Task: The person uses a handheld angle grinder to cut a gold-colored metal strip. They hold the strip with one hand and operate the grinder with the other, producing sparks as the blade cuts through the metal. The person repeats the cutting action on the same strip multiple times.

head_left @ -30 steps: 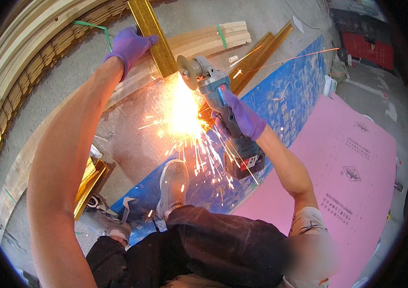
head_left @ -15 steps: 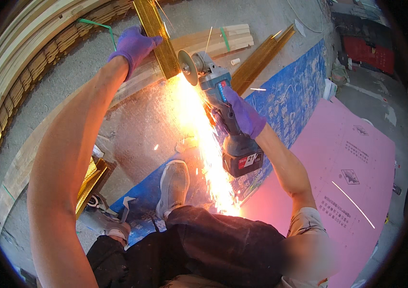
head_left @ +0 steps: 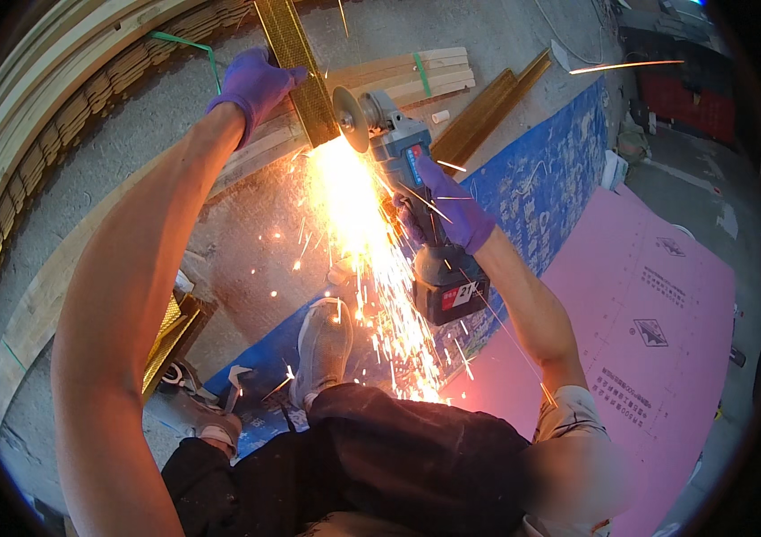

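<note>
My left hand (head_left: 257,88), in a purple glove, grips a long gold-coloured metal profile (head_left: 301,73) with a textured face. In my right hand (head_left: 457,210), gloved the same way, is a cordless angle grinder (head_left: 403,152), its battery pack (head_left: 449,285) hanging toward me. The grinder's disc (head_left: 351,118) meets the near end of the profile. From that contact a bright stream of sparks (head_left: 380,259) pours down toward my legs and hides part of the floor and the exact cut.
Stacked wooden strips (head_left: 67,67) curve along the left. More gold profiles lie at right (head_left: 488,103) and beside my left forearm (head_left: 168,345). A blue sheet (head_left: 541,170) and a pink printed board (head_left: 640,295) cover floor at right. My shoe (head_left: 324,340) stands near the sparks.
The spark stream has spread wider, with more stray sparks flying about. The profile and both hands have shifted only slightly; the disc stays at the profile's end.
</note>
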The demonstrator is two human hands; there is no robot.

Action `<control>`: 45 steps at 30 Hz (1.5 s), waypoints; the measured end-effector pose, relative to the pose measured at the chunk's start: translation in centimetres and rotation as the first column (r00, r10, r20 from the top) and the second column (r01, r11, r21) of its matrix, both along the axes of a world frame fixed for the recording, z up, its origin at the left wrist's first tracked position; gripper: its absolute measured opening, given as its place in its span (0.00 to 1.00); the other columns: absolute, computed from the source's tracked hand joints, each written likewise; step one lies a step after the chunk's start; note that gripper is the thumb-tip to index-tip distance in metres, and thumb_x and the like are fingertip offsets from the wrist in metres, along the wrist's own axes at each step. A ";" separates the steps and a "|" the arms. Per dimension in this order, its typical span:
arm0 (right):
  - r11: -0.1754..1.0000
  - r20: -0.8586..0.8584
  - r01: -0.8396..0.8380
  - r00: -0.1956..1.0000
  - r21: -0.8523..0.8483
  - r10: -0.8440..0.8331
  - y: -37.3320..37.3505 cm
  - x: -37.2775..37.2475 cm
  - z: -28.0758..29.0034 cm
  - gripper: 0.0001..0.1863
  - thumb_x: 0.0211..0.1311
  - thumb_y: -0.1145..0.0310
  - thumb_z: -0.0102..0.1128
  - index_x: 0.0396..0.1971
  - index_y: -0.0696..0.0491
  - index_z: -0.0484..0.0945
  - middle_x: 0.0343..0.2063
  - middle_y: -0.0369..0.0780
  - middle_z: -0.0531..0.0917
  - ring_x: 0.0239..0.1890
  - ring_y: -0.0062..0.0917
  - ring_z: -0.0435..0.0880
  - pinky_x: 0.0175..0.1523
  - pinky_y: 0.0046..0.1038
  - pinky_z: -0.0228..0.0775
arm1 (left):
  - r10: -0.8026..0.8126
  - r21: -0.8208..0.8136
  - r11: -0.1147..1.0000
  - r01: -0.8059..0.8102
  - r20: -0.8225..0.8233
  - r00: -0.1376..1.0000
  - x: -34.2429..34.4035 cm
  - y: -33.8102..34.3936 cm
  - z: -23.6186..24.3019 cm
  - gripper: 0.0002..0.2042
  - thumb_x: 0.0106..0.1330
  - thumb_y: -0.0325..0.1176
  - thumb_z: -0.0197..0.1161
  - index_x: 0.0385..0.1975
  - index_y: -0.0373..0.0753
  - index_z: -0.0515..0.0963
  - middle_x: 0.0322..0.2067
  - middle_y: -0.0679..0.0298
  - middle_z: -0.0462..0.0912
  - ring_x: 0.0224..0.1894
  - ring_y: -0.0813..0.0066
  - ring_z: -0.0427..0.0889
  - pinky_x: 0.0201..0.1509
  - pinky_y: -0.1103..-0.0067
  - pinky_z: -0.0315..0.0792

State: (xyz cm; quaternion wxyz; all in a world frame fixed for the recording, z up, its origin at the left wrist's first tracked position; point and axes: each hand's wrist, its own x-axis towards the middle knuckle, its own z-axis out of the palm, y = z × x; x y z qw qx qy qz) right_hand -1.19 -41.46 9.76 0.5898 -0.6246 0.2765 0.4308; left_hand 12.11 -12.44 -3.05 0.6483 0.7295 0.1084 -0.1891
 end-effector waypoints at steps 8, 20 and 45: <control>1.000 -0.055 0.020 0.998 -0.009 -0.020 0.4 0.4 0.3 0.36 0.70 0.29 0.50 0.41 0.54 0.75 0.22 0.36 0.80 0.16 0.21 0.79 0.20 0.27 0.71 | -0.038 0.067 0.997 0.039 -0.013 0.999 0.2 0.0 -0.1 0.17 0.60 0.37 0.75 0.46 0.35 0.88 0.39 0.55 0.91 0.41 0.65 0.89 0.49 0.70 0.79; 0.991 -0.092 0.067 0.993 -0.116 -0.077 0.1 -0.4 0.1 0.36 0.68 0.29 0.53 0.43 0.52 0.77 0.24 0.35 0.82 0.20 0.21 0.81 0.24 0.27 0.75 | -0.072 0.119 0.990 0.074 -0.015 0.997 0.2 -0.1 0.7 0.17 0.62 0.38 0.75 0.45 0.33 0.87 0.39 0.55 0.91 0.40 0.67 0.89 0.48 0.70 0.79; 0.994 -0.037 -0.036 0.999 -0.103 0.033 0.1 -4.2 2.3 0.38 0.72 0.30 0.48 0.40 0.57 0.76 0.21 0.40 0.80 0.18 0.26 0.79 0.22 0.29 0.71 | 0.033 -0.040 0.999 -0.034 -0.042 0.999 0.8 0.7 -0.4 0.14 0.69 0.43 0.72 0.37 0.36 0.86 0.28 0.71 0.82 0.28 0.82 0.73 0.33 0.78 0.69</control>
